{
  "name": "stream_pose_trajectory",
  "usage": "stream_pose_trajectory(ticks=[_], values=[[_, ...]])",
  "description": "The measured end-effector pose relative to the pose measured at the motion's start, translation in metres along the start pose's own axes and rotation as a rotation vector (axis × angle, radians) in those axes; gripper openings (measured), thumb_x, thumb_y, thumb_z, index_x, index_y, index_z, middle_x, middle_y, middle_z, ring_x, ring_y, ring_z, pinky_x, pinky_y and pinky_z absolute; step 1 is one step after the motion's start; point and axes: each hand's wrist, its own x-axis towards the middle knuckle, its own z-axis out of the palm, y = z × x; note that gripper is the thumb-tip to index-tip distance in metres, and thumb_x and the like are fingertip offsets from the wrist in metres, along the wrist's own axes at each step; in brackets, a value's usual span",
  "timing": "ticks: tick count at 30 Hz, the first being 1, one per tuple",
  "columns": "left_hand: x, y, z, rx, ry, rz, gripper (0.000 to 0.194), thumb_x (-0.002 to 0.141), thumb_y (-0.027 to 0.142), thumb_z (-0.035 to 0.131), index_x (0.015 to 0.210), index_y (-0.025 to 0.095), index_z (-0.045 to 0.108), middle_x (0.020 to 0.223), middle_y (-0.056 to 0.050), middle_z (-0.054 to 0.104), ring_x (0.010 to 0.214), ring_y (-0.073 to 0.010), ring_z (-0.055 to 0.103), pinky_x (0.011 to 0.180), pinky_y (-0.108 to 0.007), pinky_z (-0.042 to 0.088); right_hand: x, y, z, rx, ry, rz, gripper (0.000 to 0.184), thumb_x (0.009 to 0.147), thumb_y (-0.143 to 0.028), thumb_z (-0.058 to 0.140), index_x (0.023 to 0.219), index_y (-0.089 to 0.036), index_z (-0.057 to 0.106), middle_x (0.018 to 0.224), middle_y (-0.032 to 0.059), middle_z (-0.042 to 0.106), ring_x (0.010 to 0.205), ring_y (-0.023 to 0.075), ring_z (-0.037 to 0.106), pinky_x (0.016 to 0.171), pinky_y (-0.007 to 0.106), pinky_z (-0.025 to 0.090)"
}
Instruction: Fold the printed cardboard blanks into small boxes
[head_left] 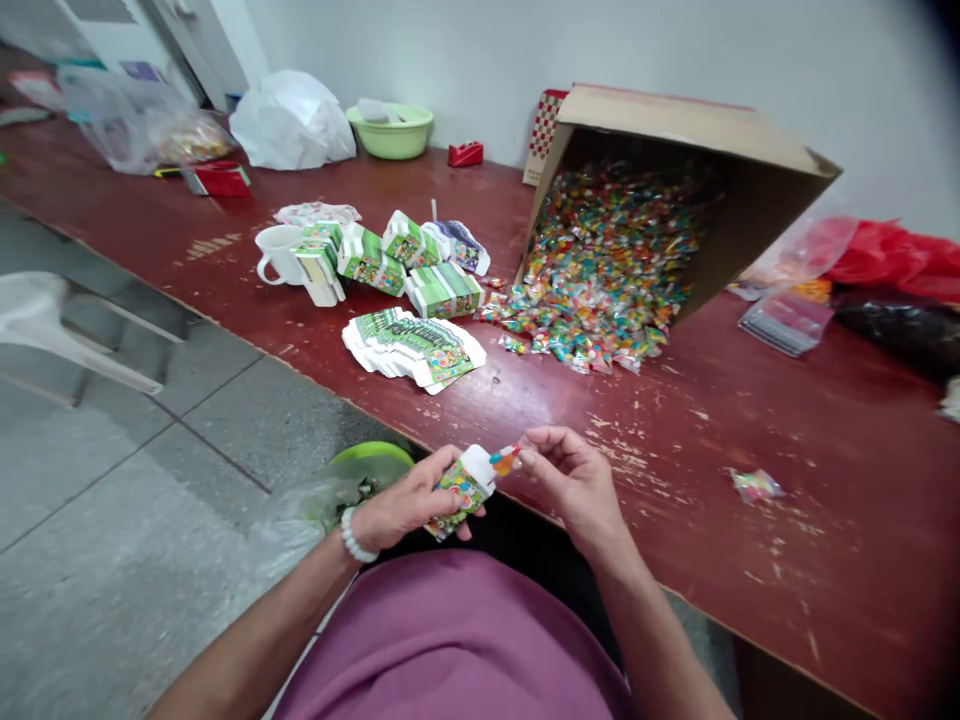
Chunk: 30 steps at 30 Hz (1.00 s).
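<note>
My left hand is closed round a small green printed carton, held tilted over the table's front edge with its white flap end up and to the right. Between the thumb and fingers of my right hand is a small packet of colourful candy, right at the carton's flap end. Whether the packet's tip is inside the carton I cannot tell. Beyond my hands lies a fanned stack of flat green cartons. Many wrapped candy packets spill from a cardboard box lying on its side.
Bundles of banded cartons and a white mug stand behind the fanned stack. A single candy packet lies on the red table to the right. Below the front edge is a green bin; a white stool stands left.
</note>
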Motion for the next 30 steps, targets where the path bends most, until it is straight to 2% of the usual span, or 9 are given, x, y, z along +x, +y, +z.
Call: stream_pose_trajectory(ticks=[6,10,13,17,21,24,27,28,30], values=[[0.004,0.004,0.018,0.009,0.046,0.056,0.028,0.082,0.023,0.062,0.107,0.02,0.051,0.087,0.0,0.061,0.063,-0.0093,0.058,0.057,-0.02,0.049,-0.013,0.006,0.015,-0.386,-0.183,-0.212,0.01,0.087,-0.028,0.065,0.093,-0.022,0.07,0.081,0.0031,0.071,0.071,0.0165,0.066,0.066,0.028,0.053],[0.013,0.0,0.019,-0.279,0.145,0.069,0.032,0.088,0.042,0.055,0.108,0.018,0.053,0.082,-0.004,0.065,0.058,-0.0141,0.063,0.049,-0.023,0.05,-0.017,0.003,0.013,-0.488,-0.114,-0.451,0.017,0.093,-0.024,0.057,0.103,-0.025,0.071,0.113,0.0083,0.065,0.106,0.0213,0.062,0.088,0.034,0.05],[0.02,-0.005,0.018,-0.468,0.18,0.017,0.052,0.092,0.059,0.041,0.108,0.013,0.058,0.073,-0.007,0.067,0.048,-0.0169,0.063,0.042,-0.025,0.049,-0.018,0.009,0.015,-0.389,-0.03,-0.385,0.011,0.091,-0.026,0.061,0.099,-0.025,0.068,0.107,0.0064,0.062,0.096,0.0186,0.063,0.079,0.03,0.052],[0.023,-0.009,0.021,-0.578,0.278,0.005,0.042,0.089,0.049,0.052,0.106,0.011,0.062,0.069,-0.005,0.066,0.043,-0.0148,0.06,0.038,-0.025,0.049,-0.019,0.023,0.022,-0.326,-0.094,-0.308,0.007,0.088,-0.027,0.066,0.091,-0.023,0.071,0.095,0.0045,0.062,0.081,0.0163,0.062,0.068,0.027,0.05],[0.02,-0.007,0.026,-0.429,0.374,0.131,0.041,0.085,0.044,0.062,0.114,0.016,0.062,0.076,-0.002,0.064,0.052,-0.0129,0.06,0.038,-0.021,0.05,-0.016,0.021,0.022,-0.353,-0.172,-0.277,0.012,0.088,-0.029,0.066,0.082,-0.022,0.073,0.085,0.0033,0.062,0.077,0.0159,0.06,0.068,0.028,0.048],[0.016,-0.001,0.022,-0.266,0.336,0.184,0.044,0.086,0.045,0.063,0.12,0.018,0.061,0.081,-0.002,0.063,0.062,-0.0139,0.062,0.039,-0.017,0.047,-0.006,0.017,0.02,-0.262,-0.238,-0.141,0.014,0.082,-0.032,0.073,0.075,-0.021,0.07,0.082,0.0021,0.063,0.075,0.0159,0.061,0.069,0.029,0.048],[0.012,0.009,0.009,-0.192,0.284,0.19,0.047,0.085,0.045,0.064,0.125,0.02,0.059,0.087,-0.003,0.063,0.061,-0.0117,0.06,0.041,-0.016,0.046,0.007,0.015,0.026,-0.131,-0.235,0.043,0.033,0.072,-0.033,0.082,0.1,-0.024,0.067,0.075,-0.0023,0.065,0.064,0.015,0.062,0.062,0.028,0.049],[0.01,0.013,0.004,-0.178,0.276,0.188,0.049,0.085,0.044,0.065,0.128,0.022,0.058,0.091,-0.003,0.064,0.062,-0.0117,0.061,0.042,-0.016,0.046,0.011,0.014,0.03,-0.137,-0.266,0.049,0.043,0.071,-0.032,0.082,0.11,-0.026,0.064,0.076,-0.0026,0.066,0.064,0.0153,0.063,0.061,0.028,0.05],[0.005,0.022,-0.007,-0.178,0.258,0.167,0.054,0.086,0.044,0.064,0.134,0.023,0.053,0.094,-0.005,0.065,0.065,-0.0131,0.062,0.044,-0.017,0.046,0.015,0.012,0.039,-0.199,-0.366,-0.007,0.038,0.078,-0.033,0.076,0.113,-0.025,0.065,0.076,-0.001,0.069,0.064,0.0155,0.063,0.061,0.028,0.05]])
